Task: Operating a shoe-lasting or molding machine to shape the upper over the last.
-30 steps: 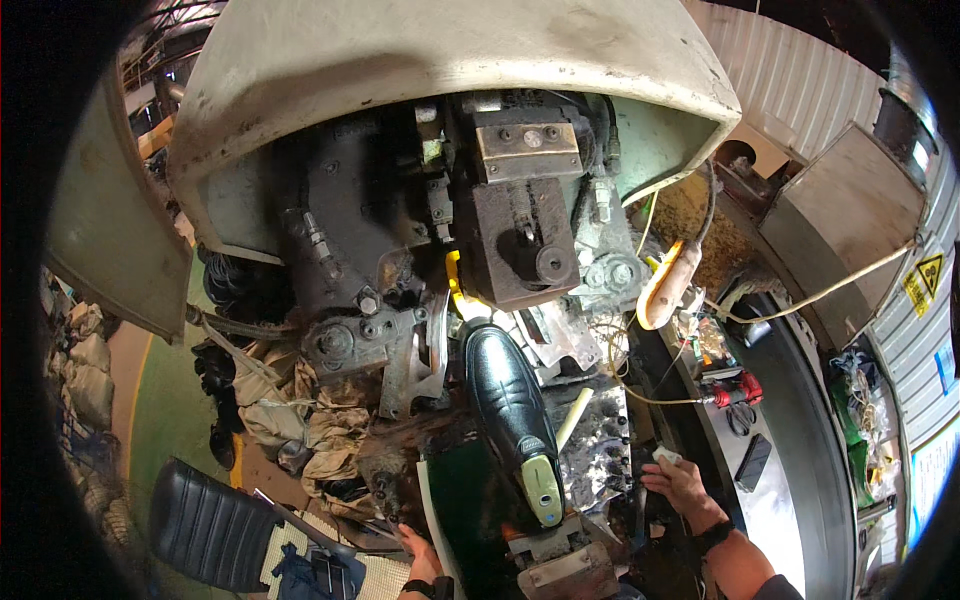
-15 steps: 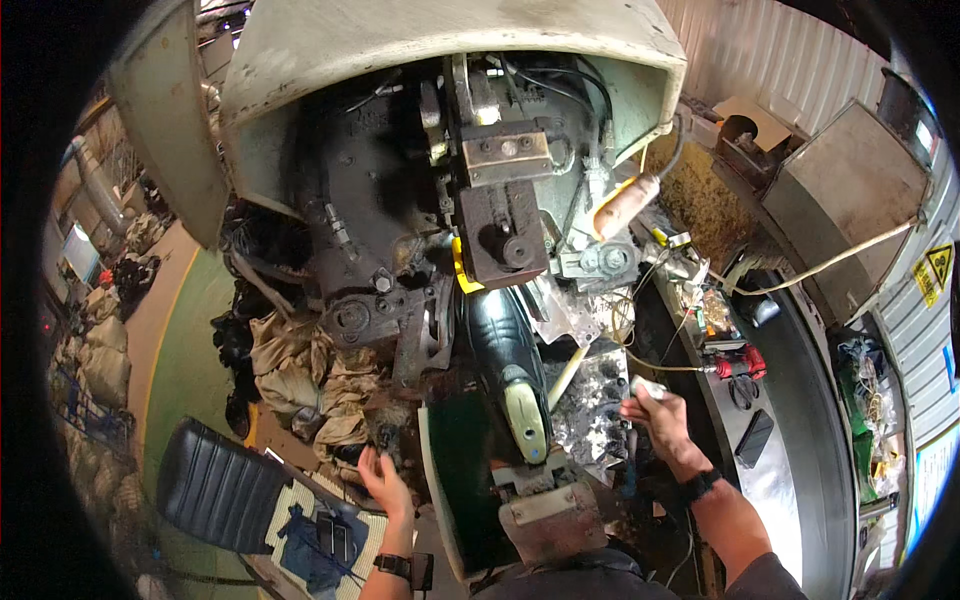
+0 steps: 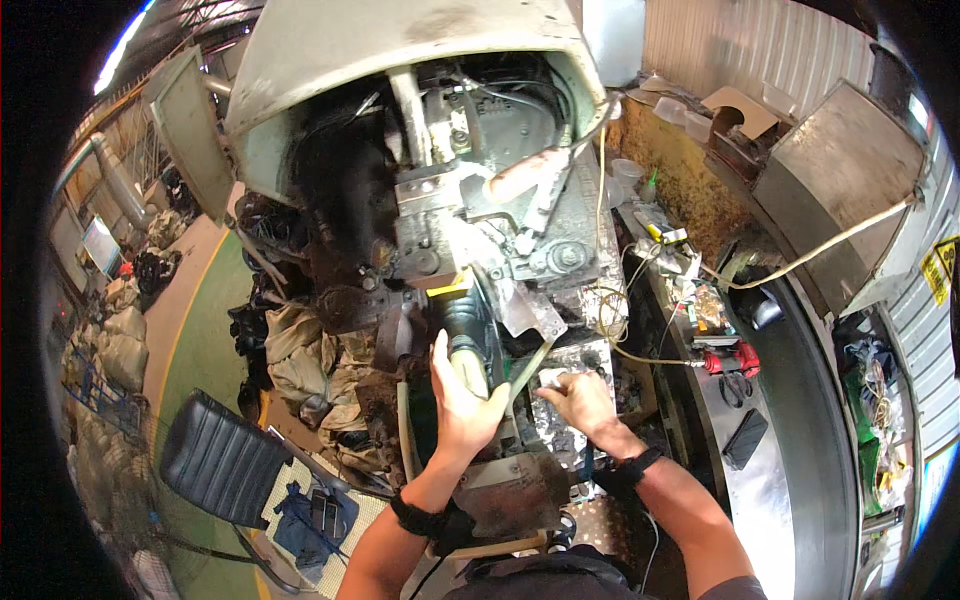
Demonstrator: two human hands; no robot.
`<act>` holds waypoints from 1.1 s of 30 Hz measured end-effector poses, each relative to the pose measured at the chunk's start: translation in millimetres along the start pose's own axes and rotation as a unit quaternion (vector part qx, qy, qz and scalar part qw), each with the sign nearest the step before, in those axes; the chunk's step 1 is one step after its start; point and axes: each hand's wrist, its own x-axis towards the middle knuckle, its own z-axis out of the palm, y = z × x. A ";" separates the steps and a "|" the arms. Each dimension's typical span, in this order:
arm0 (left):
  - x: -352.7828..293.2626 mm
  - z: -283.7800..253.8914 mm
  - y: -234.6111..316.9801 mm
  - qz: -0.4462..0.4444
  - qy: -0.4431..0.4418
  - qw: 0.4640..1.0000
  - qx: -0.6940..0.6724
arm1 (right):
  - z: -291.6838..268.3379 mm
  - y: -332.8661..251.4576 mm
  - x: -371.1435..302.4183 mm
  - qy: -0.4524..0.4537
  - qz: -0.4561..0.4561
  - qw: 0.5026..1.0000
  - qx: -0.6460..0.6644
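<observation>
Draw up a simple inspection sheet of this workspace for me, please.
Surface: shiny grey metal side table, bearing various items.
Job's things: black leather shoe on a pale green shoe last, at the cream-hooded metal machine.
Clutter: red handheld tool and black rectangular object on the table.
Hands: left hand at the last, grip unclear; right hand pinches a small white object.
Cables: thin beige line reaches the red tool.
Surroundings: black ribbed chair and green floor on the left.

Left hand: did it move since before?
Yes, the left hand moved right and forward, away from the black chair, over to the shoe.
</observation>
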 end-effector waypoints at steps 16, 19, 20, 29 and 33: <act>-1.9 1.1 0.3 -0.043 -0.029 0.995 -0.087 | -0.5 3.7 -1.2 -0.050 0.059 0.996 0.035; -2.9 0.8 -7.2 -0.047 -0.027 0.994 -0.097 | -2.4 1.4 -2.8 -0.045 0.049 0.997 0.047; -3.1 -0.4 -8.1 -0.053 -0.028 0.994 -0.094 | -3.9 -0.4 -3.3 -0.044 0.041 0.997 0.054; 33.2 -23.1 -17.1 -0.029 0.051 0.976 -0.209 | -11.5 -3.0 1.3 -0.035 0.076 0.995 0.062; 71.0 -31.8 -38.0 0.000 -0.069 0.957 -0.282 | -10.7 -3.3 4.7 -0.052 0.075 0.994 0.064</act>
